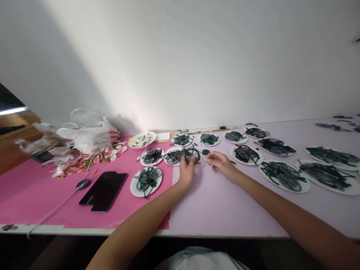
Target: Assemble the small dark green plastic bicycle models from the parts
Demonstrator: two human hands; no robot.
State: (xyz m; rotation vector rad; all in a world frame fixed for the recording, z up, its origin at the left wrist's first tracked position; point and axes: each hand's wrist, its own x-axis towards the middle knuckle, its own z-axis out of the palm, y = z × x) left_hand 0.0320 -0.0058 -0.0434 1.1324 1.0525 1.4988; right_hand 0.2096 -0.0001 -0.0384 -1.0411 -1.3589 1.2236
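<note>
A small dark green model bicycle point(192, 154) is upright in my left hand point(187, 173), the fingers closed around its wheel area. To its right, my right hand point(221, 164) has thumb and fingertips drawn together in a pinch; whatever may be between them is too small to make out. Just beyond those fingertips lies a small dark green box-like part point(206, 152) on the lilac table surface point(208, 202). Behind and left of the bicycle, a white plate point(166, 159) carries grey wheels and dark parts.
More plates of bicycle parts stand left, behind and right, including a near-left plate point(135, 191) and a right plate point(305, 187). Two dark phones point(109, 193), a corded oval device point(83, 183), petals point(95, 159) and a plastic bag point(90, 135) occupy the pink side.
</note>
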